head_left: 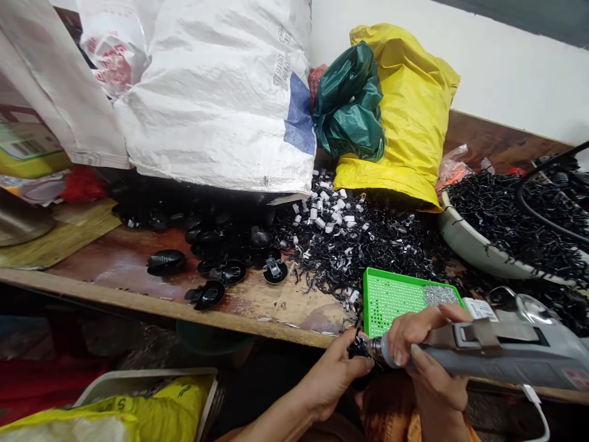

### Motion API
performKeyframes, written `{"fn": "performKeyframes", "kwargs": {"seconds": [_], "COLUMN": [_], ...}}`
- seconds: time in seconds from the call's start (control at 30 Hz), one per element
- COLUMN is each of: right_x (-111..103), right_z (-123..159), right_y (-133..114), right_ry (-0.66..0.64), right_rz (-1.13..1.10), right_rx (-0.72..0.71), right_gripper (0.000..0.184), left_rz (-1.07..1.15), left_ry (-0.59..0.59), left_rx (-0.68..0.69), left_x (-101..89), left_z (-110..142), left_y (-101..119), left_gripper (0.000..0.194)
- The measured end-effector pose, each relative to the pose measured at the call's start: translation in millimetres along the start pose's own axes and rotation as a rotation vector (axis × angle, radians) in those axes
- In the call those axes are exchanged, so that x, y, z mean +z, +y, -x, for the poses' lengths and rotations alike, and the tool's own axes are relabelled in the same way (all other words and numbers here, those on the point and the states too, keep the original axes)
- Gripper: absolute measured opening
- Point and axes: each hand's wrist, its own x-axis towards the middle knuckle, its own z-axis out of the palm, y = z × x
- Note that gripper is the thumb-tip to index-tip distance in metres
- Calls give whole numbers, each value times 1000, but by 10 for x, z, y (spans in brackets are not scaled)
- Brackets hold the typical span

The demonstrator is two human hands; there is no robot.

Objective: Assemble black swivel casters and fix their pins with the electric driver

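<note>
My left hand pinches a small black plastic part at the bench's front edge, its thumb and fingers hiding much of it. My right hand is wrapped round a grey electric screwdriver, which lies almost level. The driver's nose meets the black part; the bit's tip cannot be made out. Just behind my hands sits a bright green perforated tray with a patch of tiny silver screws at its right end. Black oval clip-like pieces lie to the left on the wooden bench.
Small black parts and white pieces are heaped behind the tray. A white sack, a yellow bag and a dark green bag stand behind. At right, a pale basin holds more black parts. A bin stands below left.
</note>
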Motion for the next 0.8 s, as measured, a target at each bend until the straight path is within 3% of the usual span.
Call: {"fn": "performKeyframes", "kwargs": {"seconds": [0.2, 0.33, 0.5, 0.8], "right_x": [-38, -168, -323, -367], "right_z": [-19, -106, -213, -202], "right_y": [-40, 23, 282, 547], "right_ry": [-163, -1, 275, 317], "right_rz": [23, -25, 146, 154], "right_rx": [-16, 40, 63, 78], "right_gripper": [34, 40, 44, 47], "left_rz": [-29, 1, 33, 61], "left_ry": [-4, 30, 113, 179], "left_rx": [-25, 15, 81, 115], "left_x": [-21, -132, -227, -244], "left_z": [16, -5, -55, -83], "left_y": [-13, -2, 61, 79], "left_gripper": [14, 17, 22, 28]}}
